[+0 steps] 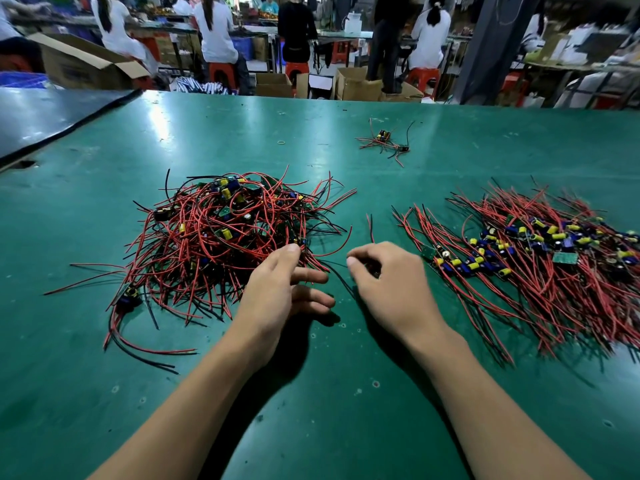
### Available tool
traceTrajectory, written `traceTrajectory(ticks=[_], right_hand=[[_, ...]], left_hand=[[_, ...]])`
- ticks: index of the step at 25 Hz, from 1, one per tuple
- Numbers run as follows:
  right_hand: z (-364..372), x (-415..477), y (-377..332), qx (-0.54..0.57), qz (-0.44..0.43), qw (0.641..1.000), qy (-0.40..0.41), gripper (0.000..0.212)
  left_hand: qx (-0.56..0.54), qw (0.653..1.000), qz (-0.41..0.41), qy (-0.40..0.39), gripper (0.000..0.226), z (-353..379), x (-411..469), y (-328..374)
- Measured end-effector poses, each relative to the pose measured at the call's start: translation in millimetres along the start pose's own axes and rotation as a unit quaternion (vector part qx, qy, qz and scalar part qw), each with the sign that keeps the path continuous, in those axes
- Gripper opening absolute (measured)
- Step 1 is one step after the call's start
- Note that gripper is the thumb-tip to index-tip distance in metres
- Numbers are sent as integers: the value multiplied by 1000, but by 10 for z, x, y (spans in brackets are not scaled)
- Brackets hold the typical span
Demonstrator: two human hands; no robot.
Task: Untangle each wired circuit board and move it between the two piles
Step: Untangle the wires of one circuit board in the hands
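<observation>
On the green matted table (311,393), the left hand (277,289) reaches with loosely spread fingers into the near edge of the tangled heap of red-and-black-wired circuit boards (228,237), while the right hand (388,275), curled beside the combed-out pile of boards (540,265) to its right, pinches a thin black wire (341,280).

The right pile (540,258) runs off the picture's right edge, so its full extent cannot be seen. In the left pile (228,237), boards near the bottom lie hidden under red and black wires. Left of the right pile, the right hand (388,275) curls over its palm; whatever it may hold is hidden, though a black wire (341,280) emerges beside it. Both forearms are cut off below. The people beyond the table (104,393) are blurred.
</observation>
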State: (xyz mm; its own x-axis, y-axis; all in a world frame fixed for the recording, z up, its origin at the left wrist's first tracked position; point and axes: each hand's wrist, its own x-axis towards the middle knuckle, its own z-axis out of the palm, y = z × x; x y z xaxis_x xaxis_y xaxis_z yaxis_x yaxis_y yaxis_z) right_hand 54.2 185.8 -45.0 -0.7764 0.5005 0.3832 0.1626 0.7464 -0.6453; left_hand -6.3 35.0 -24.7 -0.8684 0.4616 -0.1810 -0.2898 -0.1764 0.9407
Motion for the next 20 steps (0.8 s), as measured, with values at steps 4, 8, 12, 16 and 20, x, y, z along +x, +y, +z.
traceTrajectory(ticks=[4, 8, 12, 16, 20], right_hand=[[42, 14, 126, -40, 61, 997, -12, 31], [-110, 85, 243, -108, 117, 987, 22, 36], [-63, 30, 147, -92, 76, 993, 11, 29], [47, -15, 72, -16, 50, 999, -16, 24], [34, -23, 44, 33, 43, 998, 2, 15]], left_hand=[[328, 928, 144, 99, 30, -119, 54, -106], [414, 880, 182, 144, 36, -186, 79, -108], [450, 864, 182, 133, 26, -199, 99, -142], [478, 848, 174, 147, 17, -184, 110, -128], [477, 849, 188, 129, 15, -182, 79, -74]])
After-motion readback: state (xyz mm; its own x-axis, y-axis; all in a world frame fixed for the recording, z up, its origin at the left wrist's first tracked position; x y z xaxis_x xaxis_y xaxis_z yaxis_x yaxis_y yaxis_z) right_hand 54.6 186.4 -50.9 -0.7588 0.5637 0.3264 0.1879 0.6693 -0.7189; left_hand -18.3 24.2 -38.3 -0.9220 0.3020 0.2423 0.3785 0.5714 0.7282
